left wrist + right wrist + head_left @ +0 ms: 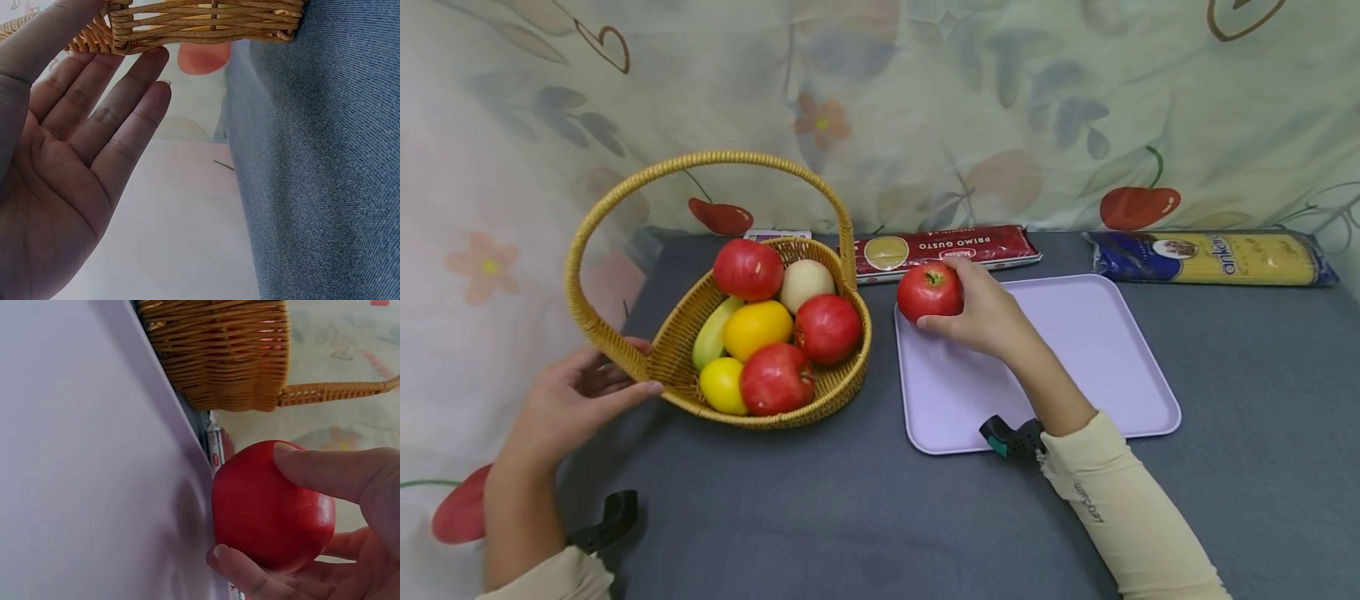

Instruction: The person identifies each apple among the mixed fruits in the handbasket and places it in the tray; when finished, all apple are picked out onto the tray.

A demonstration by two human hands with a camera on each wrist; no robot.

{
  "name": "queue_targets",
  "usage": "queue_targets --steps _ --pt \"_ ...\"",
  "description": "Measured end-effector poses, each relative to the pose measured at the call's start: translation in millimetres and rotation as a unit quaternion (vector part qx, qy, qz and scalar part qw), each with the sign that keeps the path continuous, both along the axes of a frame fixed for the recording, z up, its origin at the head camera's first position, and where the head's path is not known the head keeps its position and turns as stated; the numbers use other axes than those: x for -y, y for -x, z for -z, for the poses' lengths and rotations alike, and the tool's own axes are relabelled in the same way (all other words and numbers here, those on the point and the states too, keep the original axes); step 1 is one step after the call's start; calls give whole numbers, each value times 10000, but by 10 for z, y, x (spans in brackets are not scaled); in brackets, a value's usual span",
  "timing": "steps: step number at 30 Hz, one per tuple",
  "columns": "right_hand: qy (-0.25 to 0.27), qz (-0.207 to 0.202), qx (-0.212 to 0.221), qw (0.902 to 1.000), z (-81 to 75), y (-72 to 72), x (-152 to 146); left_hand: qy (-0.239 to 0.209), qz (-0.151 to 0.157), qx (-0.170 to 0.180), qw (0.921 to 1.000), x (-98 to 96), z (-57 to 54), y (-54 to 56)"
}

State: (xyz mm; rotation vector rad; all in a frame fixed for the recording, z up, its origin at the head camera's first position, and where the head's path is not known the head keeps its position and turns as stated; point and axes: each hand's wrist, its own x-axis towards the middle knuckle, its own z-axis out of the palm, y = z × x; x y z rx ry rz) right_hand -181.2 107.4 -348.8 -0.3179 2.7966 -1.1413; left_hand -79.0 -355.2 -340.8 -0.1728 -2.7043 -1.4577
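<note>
My right hand (981, 308) holds a red apple (931, 292) between thumb and fingers, over the far left corner of a lilac tray (1075, 350). In the right wrist view the apple (272, 509) is beside the tray's surface, and a shadow falls on it. My left hand (576, 400) grips the left side of a wicker basket (842, 392) at the foot of its handle, thumb in front and fingers behind. The basket holds three red apples (777, 379), a lemon (722, 385), a larger yellow-orange fruit (758, 329), a pale round fruit (807, 285) and a long yellow-green fruit (713, 333).
A red pasta packet (955, 250) lies behind the tray, partly hidden by the basket. At the back right is a yellow and blue pasta packet (1217, 258). A patterned curtain (925, 125) hangs along the back and left of the dark grey table (850, 517).
</note>
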Motion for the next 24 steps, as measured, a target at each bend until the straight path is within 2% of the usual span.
queue_targets --steps 9,24 --pt "-142 -56 58 9999 62 5 38 23 56 -157 9999 6 10 -5" --pt "-101 -42 -50 9999 126 18 85 65 18 -96 9999 8 11 -4"
